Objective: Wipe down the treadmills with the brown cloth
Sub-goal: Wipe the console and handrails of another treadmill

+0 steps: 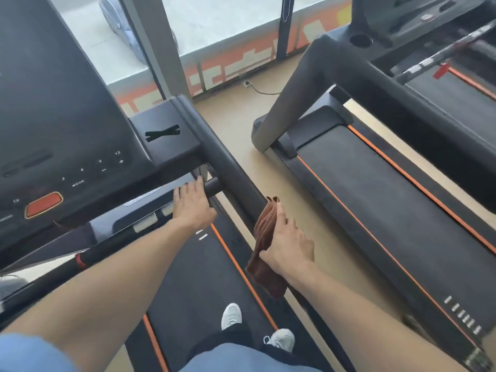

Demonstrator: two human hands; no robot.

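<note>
Cloth [264, 245]: brown, soft, folded fabric.
Handrail [230, 167]: matt black, smooth.
Console [67, 116]: glossy black plastic.
Belt [375, 200]: matt black, finely textured.

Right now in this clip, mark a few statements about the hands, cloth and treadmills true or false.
1. The right hand presses the folded brown cloth against the black side handrail. True.
2. The left hand holds the cloth. False: it rests at a short black handlebar stub, without cloth.
3. The console's orange button is covered by the cloth. False: it is uncovered.
4. A second black treadmill with orange stripes stands to the right. True.
</note>
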